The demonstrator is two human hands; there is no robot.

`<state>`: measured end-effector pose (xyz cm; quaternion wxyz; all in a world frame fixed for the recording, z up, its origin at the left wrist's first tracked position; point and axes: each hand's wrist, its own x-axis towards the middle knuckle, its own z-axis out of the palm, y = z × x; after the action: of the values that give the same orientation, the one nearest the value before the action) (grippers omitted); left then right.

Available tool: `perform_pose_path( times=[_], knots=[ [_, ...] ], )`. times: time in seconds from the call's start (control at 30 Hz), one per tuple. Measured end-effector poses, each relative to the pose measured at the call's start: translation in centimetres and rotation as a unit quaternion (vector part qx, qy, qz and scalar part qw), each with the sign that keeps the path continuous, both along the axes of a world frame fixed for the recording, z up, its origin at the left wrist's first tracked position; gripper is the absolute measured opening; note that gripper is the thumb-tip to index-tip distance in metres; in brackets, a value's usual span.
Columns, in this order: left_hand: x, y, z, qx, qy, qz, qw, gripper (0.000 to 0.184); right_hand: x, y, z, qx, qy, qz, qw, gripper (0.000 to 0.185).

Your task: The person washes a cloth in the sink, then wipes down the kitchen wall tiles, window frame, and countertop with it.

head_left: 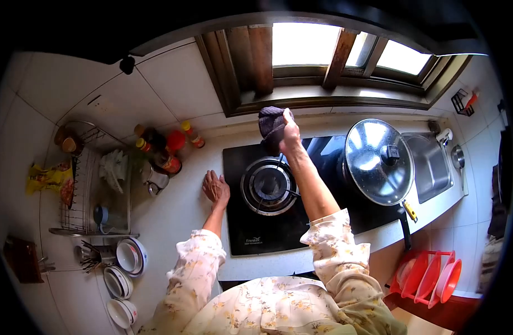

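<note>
My right hand (290,133) grips a dark purple cloth (272,127), which hangs bunched over the back edge of the black glass stove (273,231), behind the left burner (269,184). My left hand (216,187) rests on the white counter (198,223) just left of the stove, fingers spread and holding nothing. A wide pan with a glass lid (379,162) sits on the stove's right side, its black handle pointing toward me.
Sauce bottles (166,159) and a metal dish rack (92,230) stand on the left, with stacked bowls (130,257) nearer. A sink (429,167) lies right of the pan. A red rack (427,276) holds basins at lower right. A window ledge (346,94) runs behind the stove.
</note>
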<state>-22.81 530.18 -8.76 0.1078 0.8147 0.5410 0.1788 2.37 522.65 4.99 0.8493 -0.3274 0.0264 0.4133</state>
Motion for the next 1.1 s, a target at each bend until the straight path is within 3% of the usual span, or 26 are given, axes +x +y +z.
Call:
perform_pose_path(
  times=[0.07,0.1,0.13,0.2,0.23,0.27,0.37,0.47,0.5,0.63,0.67,0.7,0.77,0.8,0.83,0.87,0.93,1.03,1.1],
  knots=[
    [0.0,-0.1,-2.1,0.089,0.066,-0.034,0.993,0.04,-0.4,1.4,0.0,0.029,-0.034,-0.028,0.999,0.04],
    [-0.2,-0.4,-2.5,0.094,0.071,-0.038,0.992,0.041,-0.5,1.2,0.2,0.041,-0.091,0.012,0.995,0.045],
    [-0.2,-0.4,-2.6,0.101,0.075,-0.039,0.991,0.041,-1.2,2.2,0.9,-0.018,-0.074,-0.074,0.994,0.052],
    [-0.5,-0.4,-2.9,0.108,0.025,-0.047,0.993,0.041,-1.9,2.3,3.1,-0.038,-0.121,-0.046,0.991,0.054],
    [-0.5,-0.4,-2.9,0.11,0.021,-0.05,0.992,0.04,-0.4,5.4,-1.5,-0.02,-0.166,-0.034,0.985,0.054],
    [-0.4,-0.3,-3.1,0.114,0.024,-0.046,0.992,0.04,-0.9,5.2,0.3,-0.038,-0.194,-0.055,0.979,0.056],
    [0.0,-0.6,-2.7,0.092,0.01,-0.03,0.995,0.042,-0.8,9.2,-0.1,-0.165,-0.316,-0.147,0.923,0.056],
    [0.1,-0.5,-2.7,0.092,0.009,-0.032,0.995,0.043,-1.1,13.5,-1.1,-0.273,-0.429,-0.152,0.848,0.049],
    [0.0,-0.3,-2.8,0.094,0.011,-0.037,0.995,0.042,-2.0,15.2,-1.1,-0.344,-0.417,-0.182,0.822,0.047],
    [-0.2,-0.1,-3.4,0.094,0.006,-0.053,0.994,0.043,-1.8,15.3,4.1,-0.257,-0.414,-0.27,0.83,0.044],
    [-0.3,0.0,-3.9,0.094,0.002,-0.06,0.994,0.044,-1.6,14.0,7.7,-0.149,-0.398,-0.281,0.861,0.042],
    [0.0,-0.2,-3.3,0.094,0.006,-0.06,0.994,0.044,-1.6,14.8,10.0,-0.069,-0.401,-0.335,0.85,0.037],
    [0.8,-1.0,-1.3,0.077,0.011,-0.063,0.995,0.045,-1.8,15.1,15.8,-0.003,-0.403,-0.35,0.846,0.022],
    [-1.6,0.0,-5.6,0.053,0.073,-0.026,0.996,0.046,-1.9,15.9,17.6,0.016,-0.43,-0.339,0.837,0.023],
    [-1.6,0.0,-5.1,0.055,0.082,-0.028,0.995,0.046,-1.4,17.1,18.6,0.058,-0.423,-0.351,0.833,0.015],
    [-1.2,-0.2,-3.9,0.053,0.068,-0.038,0.996,0.045,-1.1,16.9,18.3,0.057,-0.416,-0.354,0.836,0.015],
    [0.6,-0.4,-1.3,0.048,0.032,-0.056,0.997,0.044,-0.5,16.2,17.5,0.08,-0.492,-0.363,0.788,0.018],
    [1.3,-1.2,-1.4,0.06,0.001,-0.052,0.997,0.042,-0.3,15.7,11.0,-0.024,-0.491,-0.326,0.807,0.037],
    [1.0,-0.4,-3.2,0.087,0.009,-0.041,0.995,0.041,-1.9,15.2,4.5,-0.146,-0.442,-0.277,0.84,0.036]
  ],
)
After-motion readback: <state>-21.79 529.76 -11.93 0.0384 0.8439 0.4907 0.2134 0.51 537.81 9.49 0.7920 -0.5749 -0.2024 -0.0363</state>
